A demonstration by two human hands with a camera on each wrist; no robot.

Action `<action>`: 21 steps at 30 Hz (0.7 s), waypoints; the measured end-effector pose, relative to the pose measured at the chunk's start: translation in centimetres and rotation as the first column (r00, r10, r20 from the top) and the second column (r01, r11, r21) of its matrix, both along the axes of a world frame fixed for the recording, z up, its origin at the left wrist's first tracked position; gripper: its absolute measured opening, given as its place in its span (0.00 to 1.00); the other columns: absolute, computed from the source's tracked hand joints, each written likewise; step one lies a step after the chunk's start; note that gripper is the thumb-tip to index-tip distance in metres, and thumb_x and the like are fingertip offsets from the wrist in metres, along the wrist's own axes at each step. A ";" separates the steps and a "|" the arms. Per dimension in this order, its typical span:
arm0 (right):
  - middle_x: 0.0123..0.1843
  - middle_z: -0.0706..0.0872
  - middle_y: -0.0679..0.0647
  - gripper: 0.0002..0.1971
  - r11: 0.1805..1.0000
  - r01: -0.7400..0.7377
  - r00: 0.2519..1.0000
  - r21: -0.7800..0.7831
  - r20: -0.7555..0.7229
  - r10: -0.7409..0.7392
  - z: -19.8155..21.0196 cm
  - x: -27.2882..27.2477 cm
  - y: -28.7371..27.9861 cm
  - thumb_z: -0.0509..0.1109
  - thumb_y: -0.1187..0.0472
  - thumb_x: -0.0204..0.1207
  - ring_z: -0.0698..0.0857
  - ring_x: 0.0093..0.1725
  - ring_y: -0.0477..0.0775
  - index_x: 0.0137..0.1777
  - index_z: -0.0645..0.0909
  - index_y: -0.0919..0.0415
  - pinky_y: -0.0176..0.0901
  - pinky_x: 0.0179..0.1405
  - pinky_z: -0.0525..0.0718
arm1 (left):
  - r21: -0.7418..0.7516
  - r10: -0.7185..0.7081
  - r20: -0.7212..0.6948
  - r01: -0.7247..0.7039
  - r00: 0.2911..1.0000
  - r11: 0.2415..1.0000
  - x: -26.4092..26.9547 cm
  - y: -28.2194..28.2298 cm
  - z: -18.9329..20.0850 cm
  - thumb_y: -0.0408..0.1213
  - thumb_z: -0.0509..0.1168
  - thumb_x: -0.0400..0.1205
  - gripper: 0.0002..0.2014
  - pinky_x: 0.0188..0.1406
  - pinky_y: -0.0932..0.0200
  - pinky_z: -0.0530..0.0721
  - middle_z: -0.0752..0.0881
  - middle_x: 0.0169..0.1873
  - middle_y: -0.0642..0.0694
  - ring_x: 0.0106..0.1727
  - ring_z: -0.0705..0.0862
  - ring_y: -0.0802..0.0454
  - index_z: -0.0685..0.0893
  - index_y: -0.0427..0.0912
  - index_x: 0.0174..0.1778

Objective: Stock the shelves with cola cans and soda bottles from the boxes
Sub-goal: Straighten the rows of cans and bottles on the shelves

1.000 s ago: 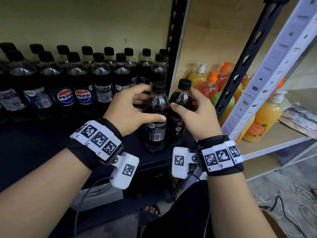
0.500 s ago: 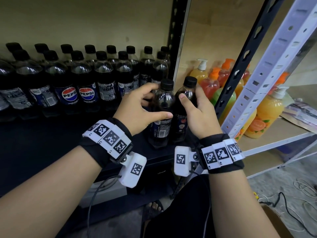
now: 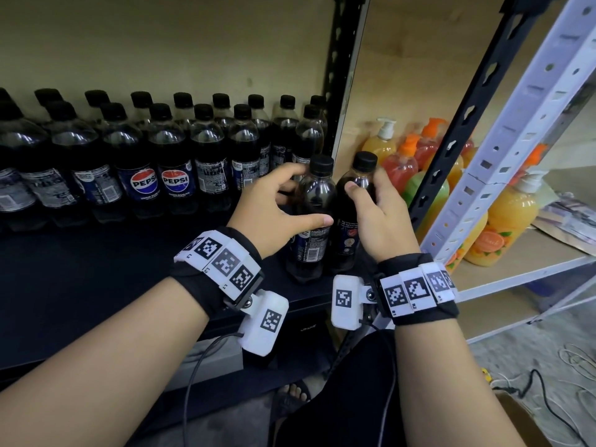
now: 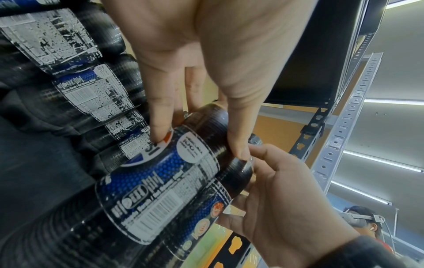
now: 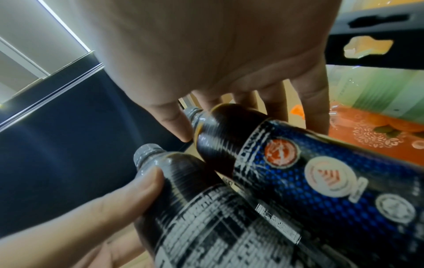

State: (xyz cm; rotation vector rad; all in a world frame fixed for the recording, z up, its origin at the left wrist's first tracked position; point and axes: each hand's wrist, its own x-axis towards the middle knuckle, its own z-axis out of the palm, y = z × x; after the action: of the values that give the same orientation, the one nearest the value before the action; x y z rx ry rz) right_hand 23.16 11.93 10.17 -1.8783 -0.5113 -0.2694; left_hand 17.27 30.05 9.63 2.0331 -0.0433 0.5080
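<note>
Two dark cola bottles with black caps stand side by side at the front right of the black shelf (image 3: 96,285). My left hand (image 3: 277,204) grips the left bottle (image 3: 314,201) around its shoulder, thumb in front. My right hand (image 3: 371,204) grips the right bottle (image 3: 346,233) just below the neck. In the left wrist view my fingers (image 4: 160,117) curl round the blue-labelled left bottle (image 4: 174,181), with the right hand (image 4: 275,190) beside it. The right wrist view shows both bottles, right bottle (image 5: 298,172) and left bottle (image 5: 206,217). Several rows of Pepsi bottles (image 3: 174,182) fill the back of the shelf.
A black upright post (image 3: 342,75) stands just behind the two bottles. Right of it, a white rack (image 3: 516,269) holds orange, red and green pump soap bottles (image 3: 509,217). Bare shelf surface lies in front of the Pepsi rows to the left. Cables (image 3: 548,391) lie on the floor.
Both hands keep their grips on the two bottles, which stay in nearly the same spot on the shelf. Only the view has shifted a little.
</note>
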 end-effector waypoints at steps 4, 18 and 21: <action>0.68 0.81 0.32 0.20 0.996 0.049 0.999 -0.075 0.012 -0.048 0.8 -0.4 0.0 0.66 0.45 0.86 0.76 0.70 0.28 0.75 0.73 0.47 0.28 0.68 0.71 | 0.026 -0.026 -0.039 0.027 0.999 0.999 -0.1 0.2 0.4 0.59 0.85 0.61 0.41 0.62 0.49 0.87 0.88 0.58 0.57 0.57 0.87 0.59 0.79 0.62 0.71; 0.70 0.83 0.45 0.32 0.977 -0.076 0.959 -0.198 0.252 0.126 14.5 -0.8 2.8 0.71 0.39 0.79 0.82 0.69 0.43 0.81 0.71 0.48 0.37 0.67 0.82 | 0.533 0.094 0.049 -0.106 0.994 0.840 -3.8 7.4 16.6 0.59 0.77 0.72 0.33 0.62 0.53 0.83 0.80 0.66 0.60 0.62 0.81 0.56 0.76 0.60 0.73; 0.60 0.88 0.45 0.24 0.946 -0.142 0.964 -0.292 0.176 0.198 18.2 0.9 5.2 0.75 0.43 0.77 0.89 0.55 0.46 0.72 0.79 0.46 0.33 0.49 0.87 | 0.585 0.138 0.040 -0.135 0.990 0.800 -2.3 9.2 19.7 0.56 0.79 0.72 0.32 0.58 0.56 0.80 0.80 0.64 0.58 0.61 0.81 0.56 0.77 0.57 0.71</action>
State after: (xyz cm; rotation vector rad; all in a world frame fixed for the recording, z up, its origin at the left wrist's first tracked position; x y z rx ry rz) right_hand 24.09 17.14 28.42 -2.0724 -0.8861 -0.2870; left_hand 15.02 39.23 29.30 2.6639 -0.0567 0.6370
